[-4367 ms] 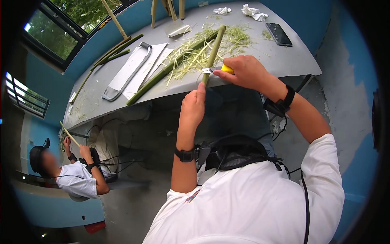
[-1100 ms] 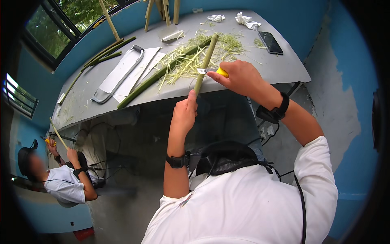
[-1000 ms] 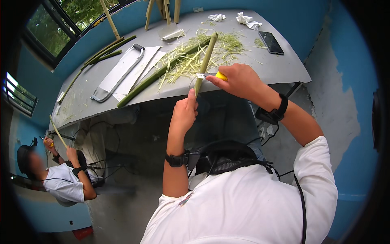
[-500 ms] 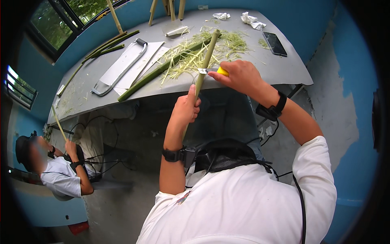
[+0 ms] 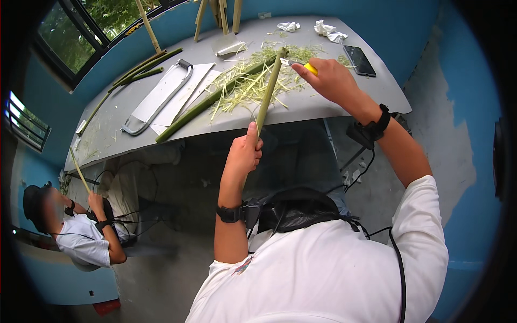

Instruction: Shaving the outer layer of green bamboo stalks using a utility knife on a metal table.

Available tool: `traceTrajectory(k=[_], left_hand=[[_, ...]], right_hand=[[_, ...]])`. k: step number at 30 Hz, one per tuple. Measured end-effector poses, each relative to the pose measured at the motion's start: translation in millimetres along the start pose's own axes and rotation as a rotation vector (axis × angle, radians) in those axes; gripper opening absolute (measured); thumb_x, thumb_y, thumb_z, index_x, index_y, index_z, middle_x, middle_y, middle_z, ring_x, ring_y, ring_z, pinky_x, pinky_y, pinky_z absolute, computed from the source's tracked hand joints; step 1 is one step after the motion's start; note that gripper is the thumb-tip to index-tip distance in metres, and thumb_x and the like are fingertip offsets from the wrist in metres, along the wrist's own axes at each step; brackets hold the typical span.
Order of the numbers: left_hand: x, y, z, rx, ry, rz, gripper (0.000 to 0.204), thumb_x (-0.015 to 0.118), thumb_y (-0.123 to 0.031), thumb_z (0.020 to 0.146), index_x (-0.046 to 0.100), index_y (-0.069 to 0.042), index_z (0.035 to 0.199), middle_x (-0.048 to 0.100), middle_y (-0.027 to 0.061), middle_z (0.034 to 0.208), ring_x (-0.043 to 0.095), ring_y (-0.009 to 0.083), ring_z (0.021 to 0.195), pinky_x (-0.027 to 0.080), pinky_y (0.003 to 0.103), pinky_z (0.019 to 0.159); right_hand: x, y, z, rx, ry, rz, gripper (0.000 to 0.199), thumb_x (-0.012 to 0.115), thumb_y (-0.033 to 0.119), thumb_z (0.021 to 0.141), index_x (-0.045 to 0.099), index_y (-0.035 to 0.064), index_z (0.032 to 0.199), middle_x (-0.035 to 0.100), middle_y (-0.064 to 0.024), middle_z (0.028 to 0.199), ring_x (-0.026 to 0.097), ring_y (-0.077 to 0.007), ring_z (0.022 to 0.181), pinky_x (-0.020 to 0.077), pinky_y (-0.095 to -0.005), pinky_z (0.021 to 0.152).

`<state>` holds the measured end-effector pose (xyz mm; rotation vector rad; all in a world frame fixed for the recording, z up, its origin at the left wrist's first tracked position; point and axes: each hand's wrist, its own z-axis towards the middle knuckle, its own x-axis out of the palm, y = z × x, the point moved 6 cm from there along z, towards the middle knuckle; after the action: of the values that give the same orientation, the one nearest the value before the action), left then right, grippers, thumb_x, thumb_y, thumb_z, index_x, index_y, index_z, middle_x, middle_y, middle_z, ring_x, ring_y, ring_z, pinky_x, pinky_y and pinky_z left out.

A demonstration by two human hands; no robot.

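Observation:
My left hand (image 5: pixel 245 153) is closed round the near part of a green bamboo stick (image 5: pixel 266 97), thumb laid along it. The stick slants away from me over the table's front edge, its far end above a heap of pale green shavings (image 5: pixel 242 96). My right hand (image 5: pixel 335 81) grips a yellow-handled utility knife (image 5: pixel 309 68). Its blade is beside the stick near the far end; whether the two touch I cannot tell. A thin curled strip hangs from the stick just above my left hand. Under the shavings lies a thicker dark green bamboo pole (image 5: pixel 194 112).
On the grey table (image 5: pixel 371 94) lie a hacksaw (image 5: pixel 161 102) on white paper sheets, a dark phone (image 5: pixel 360 61), crumpled tissues (image 5: pixel 329 31), a metal scoop-like piece (image 5: pixel 228 45) and more bamboo (image 5: pixel 141 70). At left a seated person (image 5: pixel 89 231) holds a thin strip.
My right hand and the knife have moved away from me along the stick, toward its far end. My left hand keeps its hold, and the stick has dipped slightly.

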<state>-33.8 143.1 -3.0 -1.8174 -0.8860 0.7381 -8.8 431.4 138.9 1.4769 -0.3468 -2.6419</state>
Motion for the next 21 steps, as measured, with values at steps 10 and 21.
traceTrajectory(k=[10,21], left_hand=[[-3,-1,2,0.065,-0.005,0.008,0.072,0.043,-0.077,0.112,0.049,-0.014,0.079,0.042,-0.0064,0.064,0.035,0.0051,0.051,0.027,0.026,0.047],[-22,7,8,0.024,-0.020,-0.008,0.074,0.045,-0.078,0.111,0.049,-0.013,0.077,0.043,-0.0051,0.063,0.040,0.0059,0.051,0.031,0.026,0.047]], right_hand=[[24,62,-42,-0.071,0.239,0.074,0.073,0.062,0.072,0.105,0.074,0.0052,0.079,0.071,-0.0211,0.069,0.073,-0.0434,0.069,0.0589,-0.0538,0.066],[48,75,-37,-0.176,0.044,0.003,0.065,0.070,0.065,0.104,0.062,0.0066,0.076,0.064,-0.0163,0.063,0.068,-0.0412,0.061,0.0524,-0.0509,0.057]])
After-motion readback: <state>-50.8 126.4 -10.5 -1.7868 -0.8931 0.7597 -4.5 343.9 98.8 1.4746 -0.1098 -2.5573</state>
